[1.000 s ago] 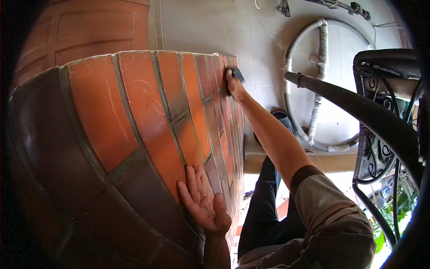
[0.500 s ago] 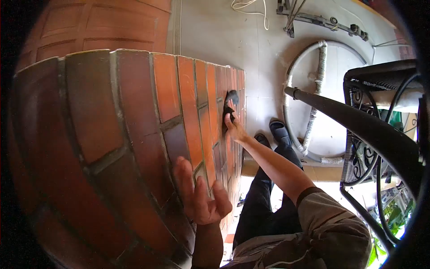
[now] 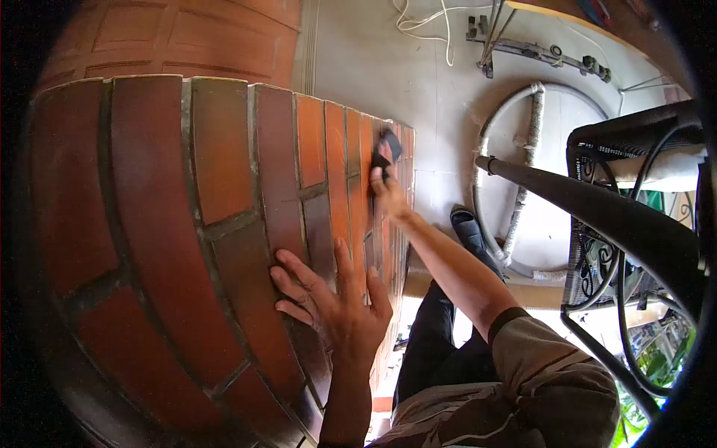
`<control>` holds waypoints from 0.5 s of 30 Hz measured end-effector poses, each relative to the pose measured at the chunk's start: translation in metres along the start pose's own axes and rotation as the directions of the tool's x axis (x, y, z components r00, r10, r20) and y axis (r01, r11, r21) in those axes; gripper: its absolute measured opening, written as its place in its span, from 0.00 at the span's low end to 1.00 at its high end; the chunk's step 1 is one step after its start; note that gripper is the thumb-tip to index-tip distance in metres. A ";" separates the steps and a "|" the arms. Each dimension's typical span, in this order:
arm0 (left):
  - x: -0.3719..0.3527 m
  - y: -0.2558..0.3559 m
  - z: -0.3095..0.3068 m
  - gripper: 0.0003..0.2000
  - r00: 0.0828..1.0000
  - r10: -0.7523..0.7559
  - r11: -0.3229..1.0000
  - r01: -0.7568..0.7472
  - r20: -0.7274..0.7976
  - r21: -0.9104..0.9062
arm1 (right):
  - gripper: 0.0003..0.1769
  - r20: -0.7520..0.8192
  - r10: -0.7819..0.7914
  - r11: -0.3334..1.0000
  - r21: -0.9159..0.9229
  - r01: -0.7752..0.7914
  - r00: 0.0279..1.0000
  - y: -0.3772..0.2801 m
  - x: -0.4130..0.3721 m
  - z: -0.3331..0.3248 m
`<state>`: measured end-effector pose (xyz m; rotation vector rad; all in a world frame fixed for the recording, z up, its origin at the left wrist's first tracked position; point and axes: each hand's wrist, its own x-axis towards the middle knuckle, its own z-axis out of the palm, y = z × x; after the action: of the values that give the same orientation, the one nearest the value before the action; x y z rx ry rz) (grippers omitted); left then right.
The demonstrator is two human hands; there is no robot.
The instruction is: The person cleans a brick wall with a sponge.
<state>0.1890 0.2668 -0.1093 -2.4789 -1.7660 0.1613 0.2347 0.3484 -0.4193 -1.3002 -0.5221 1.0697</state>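
Observation:
A wall of red, orange and brown bricks (image 3: 153, 164) with grey joints fills the left side. My left hand (image 3: 340, 302) rests on it, fingers spread, and holds nothing. Higher up, near the wall's far end, my right hand (image 3: 388, 190) is closed on a small black pad (image 3: 389, 145) against the brick face. Motion blurs this hand, and part of the pad is hidden by it, so whether it is cloth or something stiffer does not show.
A brown panelled door (image 3: 202, 37) is beyond the wall. On the pale floor lie a wrapped ring (image 3: 485, 123) and a white cord (image 3: 429, 28). A thick black pole (image 3: 590, 205) crosses the right side before a dark wicker chair (image 3: 590, 142).
My left hand has gone from lifted and curled to lying spread on the bricks. My right hand and the black pad have shifted slightly up along the wall, and the view has moved a little.

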 end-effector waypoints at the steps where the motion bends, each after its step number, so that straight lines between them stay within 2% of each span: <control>1: 0.000 0.001 0.003 0.27 0.999 -0.026 0.999 0.025 0.029 0.023 | 0.37 0.015 0.153 0.973 -0.177 -0.148 0.988 0.016 -0.003 -0.010; 2: -0.002 -0.002 0.007 0.27 1.000 -0.016 0.999 0.015 0.013 0.035 | 0.40 0.029 0.303 0.893 -0.357 -0.274 0.952 0.031 -0.007 -0.019; 5: -0.007 -0.007 0.014 0.28 1.000 0.004 0.999 -0.003 -0.024 0.047 | 0.40 0.002 0.048 0.990 -0.131 -0.048 0.999 -0.014 0.023 -0.003; 6: -0.008 -0.007 0.013 0.28 1.000 0.011 0.999 -0.010 -0.027 0.039 | 0.38 0.008 -0.132 0.987 -0.093 0.132 0.991 -0.081 0.031 0.011; 7: -0.006 -0.007 0.013 0.28 0.999 0.021 0.999 -0.020 -0.039 0.029 | 0.36 0.009 -0.267 0.958 0.109 0.264 0.964 -0.129 0.037 0.028; 8: -0.005 -0.008 0.013 0.27 0.999 0.031 0.999 -0.030 -0.039 0.029 | 0.36 0.125 -0.468 0.881 -0.009 0.473 0.875 -0.182 0.038 0.036; 9: -0.007 -0.010 0.012 0.27 0.999 0.040 0.999 -0.039 -0.033 0.030 | 0.37 0.233 -0.640 0.739 -0.075 0.670 0.732 -0.236 0.038 0.043; 11: -0.008 -0.010 0.013 0.26 0.998 0.049 0.998 -0.048 -0.028 0.034 | 0.38 0.355 -0.782 0.560 0.038 0.828 0.513 -0.307 0.014 0.055; 14: -0.008 -0.010 0.010 0.25 0.999 0.051 0.999 -0.051 -0.011 0.010 | 0.38 0.471 -0.742 0.510 -0.064 0.858 0.477 -0.276 0.023 0.043; 15: -0.009 -0.010 0.007 0.25 0.999 0.046 0.999 -0.046 0.000 -0.021 | 0.37 0.364 -0.747 0.579 -0.055 0.814 0.556 -0.240 0.032 0.037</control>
<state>0.1759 0.2613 -0.1145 -2.5352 -1.7206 0.1470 0.2995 0.4153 -0.1931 -0.8894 -1.3570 0.4240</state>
